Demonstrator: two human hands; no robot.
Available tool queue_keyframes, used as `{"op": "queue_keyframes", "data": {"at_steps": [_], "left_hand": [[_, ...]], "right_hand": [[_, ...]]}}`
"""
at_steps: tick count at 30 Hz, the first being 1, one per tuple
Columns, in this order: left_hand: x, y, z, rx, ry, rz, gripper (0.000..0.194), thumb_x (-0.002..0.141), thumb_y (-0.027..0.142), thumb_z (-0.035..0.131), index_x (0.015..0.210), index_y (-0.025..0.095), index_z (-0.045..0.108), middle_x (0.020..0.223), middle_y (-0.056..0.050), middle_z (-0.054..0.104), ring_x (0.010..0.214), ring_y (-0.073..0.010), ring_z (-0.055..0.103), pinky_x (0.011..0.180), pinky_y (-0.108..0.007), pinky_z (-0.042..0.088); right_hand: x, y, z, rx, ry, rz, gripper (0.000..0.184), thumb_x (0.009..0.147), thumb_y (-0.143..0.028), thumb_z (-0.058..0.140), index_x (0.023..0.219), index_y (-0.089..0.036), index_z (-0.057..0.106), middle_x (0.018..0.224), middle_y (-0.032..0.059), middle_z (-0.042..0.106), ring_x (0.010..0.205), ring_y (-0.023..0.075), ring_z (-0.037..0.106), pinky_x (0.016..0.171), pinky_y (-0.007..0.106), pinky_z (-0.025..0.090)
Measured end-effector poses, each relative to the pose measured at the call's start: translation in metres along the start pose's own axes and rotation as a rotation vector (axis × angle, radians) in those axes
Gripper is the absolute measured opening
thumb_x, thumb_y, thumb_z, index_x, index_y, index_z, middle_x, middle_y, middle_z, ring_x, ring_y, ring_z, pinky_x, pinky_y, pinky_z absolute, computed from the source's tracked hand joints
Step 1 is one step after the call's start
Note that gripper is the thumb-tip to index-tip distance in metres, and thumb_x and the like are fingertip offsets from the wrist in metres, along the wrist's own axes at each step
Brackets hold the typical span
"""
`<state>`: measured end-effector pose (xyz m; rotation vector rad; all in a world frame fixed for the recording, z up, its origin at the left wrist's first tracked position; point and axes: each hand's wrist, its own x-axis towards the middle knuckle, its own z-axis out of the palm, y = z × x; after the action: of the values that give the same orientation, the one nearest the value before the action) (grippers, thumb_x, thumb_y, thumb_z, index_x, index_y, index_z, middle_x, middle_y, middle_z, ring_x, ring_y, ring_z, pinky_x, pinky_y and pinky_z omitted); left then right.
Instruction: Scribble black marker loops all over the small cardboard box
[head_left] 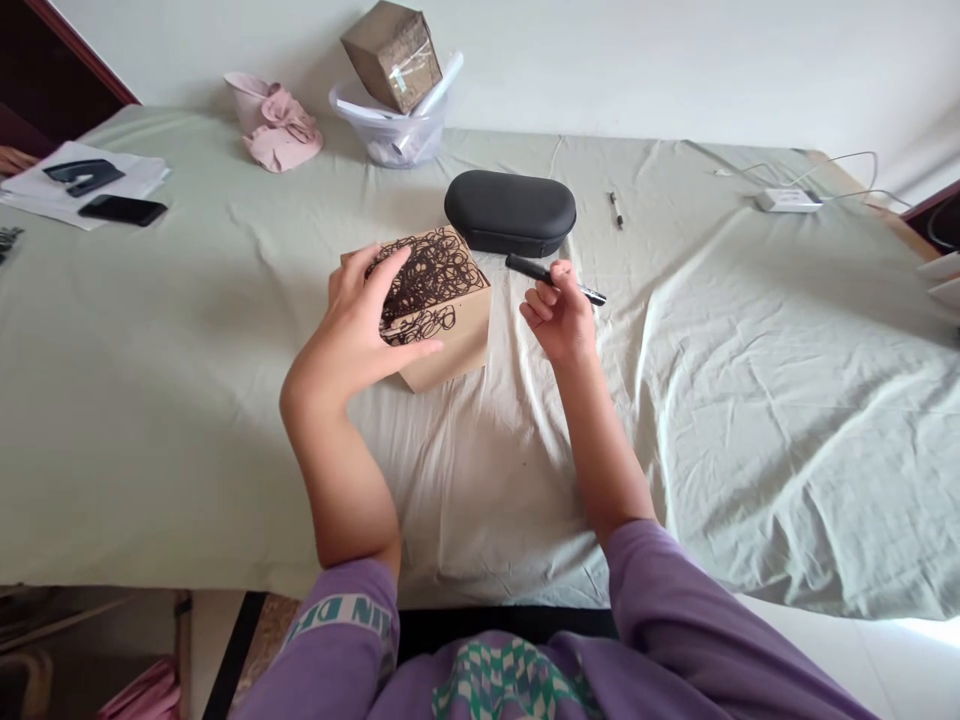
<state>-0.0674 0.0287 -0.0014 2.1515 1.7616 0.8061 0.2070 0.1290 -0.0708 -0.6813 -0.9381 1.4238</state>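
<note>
A tan cardboard box (450, 350) stands on the cloth in front of me, its top covered with black looping scribbles that also run onto the upper part of a side. My left hand (356, 325) grips the box from the left, thumb along the near side and fingers over the top. Part of the box is hidden behind that hand. To the right of the box, my right hand (559, 315) holds a black marker (531, 268) between thumb and fingers. The marker is tilted and apart from the box. Whether it is capped, I cannot tell.
Behind the box lies a black hard case (510, 205), with a small pen (616, 210) to its right. A clear plastic bowl (382, 135) carries a brown box (394, 55). Pink cloth (281, 130), a phone (122, 210) and papers (154, 172) lie left; a white power strip (789, 201) lies right.
</note>
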Motion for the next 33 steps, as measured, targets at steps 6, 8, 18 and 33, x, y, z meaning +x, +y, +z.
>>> {"op": "queue_keyframes", "data": {"at_steps": [6, 8, 18, 33], "left_hand": [[0.002, -0.007, -0.004, 0.083, -0.047, -0.115, 0.097, 0.088, 0.053, 0.087, 0.172, 0.033, 0.044, 0.189, -0.01, 0.018, 0.178, -0.0463, 0.005, 0.143, -0.071, 0.023], [0.003, -0.007, -0.006, 0.098, -0.067, -0.113, 0.094, 0.089, 0.053, 0.085, 0.172, 0.031, 0.046, 0.189, -0.01, 0.02, 0.178, -0.0459, 0.005, 0.144, -0.07, 0.022], [0.003, -0.001, -0.008, 0.032, -0.071, -0.113, 0.084, 0.091, 0.045, 0.084, 0.169, 0.036, 0.052, 0.19, -0.002, 0.021, 0.179, -0.0473, 0.0, 0.143, -0.075, 0.017], [0.011, -0.054, 0.0, -0.187, -0.001, -0.101, 0.155, 0.06, 0.038, 0.098, 0.182, 0.028, 0.003, 0.185, -0.018, 0.012, 0.174, -0.0464, 0.018, 0.143, -0.068, 0.016]], "right_hand": [[0.019, 0.037, -0.035, -0.761, 0.224, -0.14, 0.012, 0.097, -0.031, 0.069, 0.107, -0.026, 0.067, 0.089, -0.0002, 0.074, 0.067, 0.0136, 0.062, 0.063, 0.025, 0.048], [0.029, 0.047, -0.04, -1.233, 0.136, -0.12, 0.037, 0.102, -0.017, 0.052, 0.134, -0.023, 0.069, 0.122, 0.0092, 0.079, 0.096, 0.0213, 0.074, 0.082, 0.031, 0.057], [0.052, 0.064, -0.044, -1.685, -0.186, 0.075, 0.067, 0.1, -0.007, 0.041, 0.158, -0.028, 0.068, 0.158, 0.0121, 0.066, 0.137, 0.0374, 0.059, 0.108, 0.047, 0.054], [0.014, 0.0, -0.094, -1.678, 0.386, 0.565, 0.087, 0.089, -0.056, 0.079, 0.16, -0.014, 0.051, 0.161, 0.0268, 0.048, 0.152, 0.0446, 0.046, 0.122, 0.056, 0.042]]}}
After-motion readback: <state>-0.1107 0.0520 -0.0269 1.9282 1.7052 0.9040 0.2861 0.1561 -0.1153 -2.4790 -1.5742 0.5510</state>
